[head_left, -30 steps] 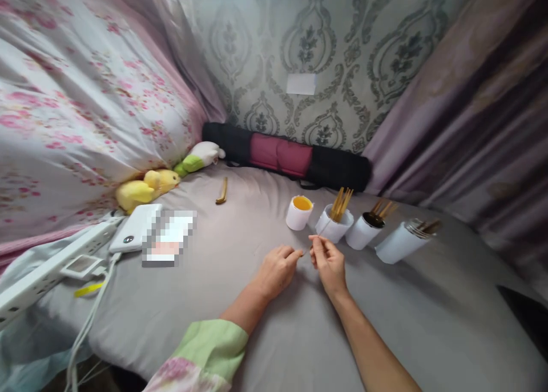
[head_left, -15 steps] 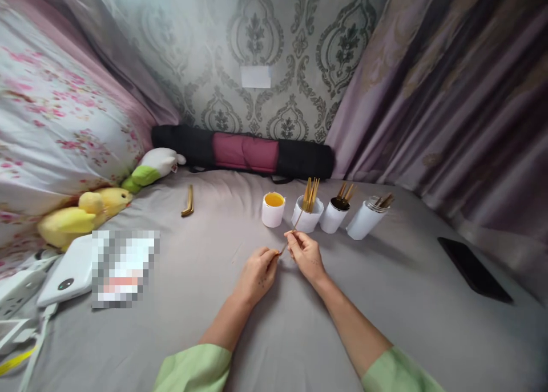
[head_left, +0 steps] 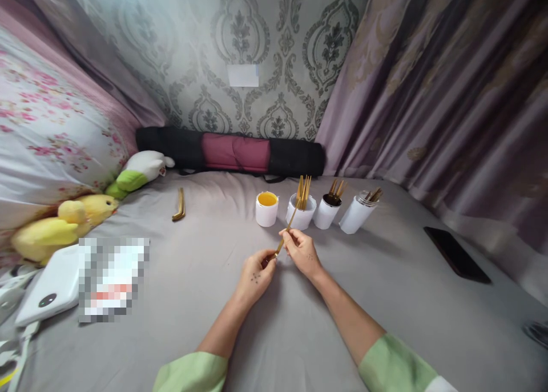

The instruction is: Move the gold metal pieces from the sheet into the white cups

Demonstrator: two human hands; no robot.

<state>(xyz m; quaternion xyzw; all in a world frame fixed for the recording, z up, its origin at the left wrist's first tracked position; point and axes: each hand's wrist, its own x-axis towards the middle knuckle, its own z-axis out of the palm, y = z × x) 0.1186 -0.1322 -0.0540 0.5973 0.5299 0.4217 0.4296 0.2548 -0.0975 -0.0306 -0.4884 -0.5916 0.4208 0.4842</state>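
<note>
Between my two hands runs a slim gold-coloured utensil (head_left: 280,246), tilted with its thin end up and away to the right. My left hand (head_left: 257,271) is closed around its lower end, which the fingers partly hide. Higher up the shaft, my right hand (head_left: 301,249) pinches it between thumb and fingers. Just beyond the right hand stands a white-wrapped cup (head_left: 301,217) with several thin gold-coloured handles sticking up. The utensil's upper tip overlaps this cup in the view.
A white-wrapped tub with a yellow inside (head_left: 266,211), a dark-mouthed cup (head_left: 329,214) and a tilted jar (head_left: 357,215) flank that cup. Gold-coloured pieces (head_left: 178,203) lie left. Also on the grey sheet: a phone (head_left: 458,255), a power bank (head_left: 53,286) and plush toys (head_left: 64,229).
The view has shifted, so most things sit further left. My left hand has turned slightly, and more of the utensil's lower end shows between the hands. Both hands still hold it.
</note>
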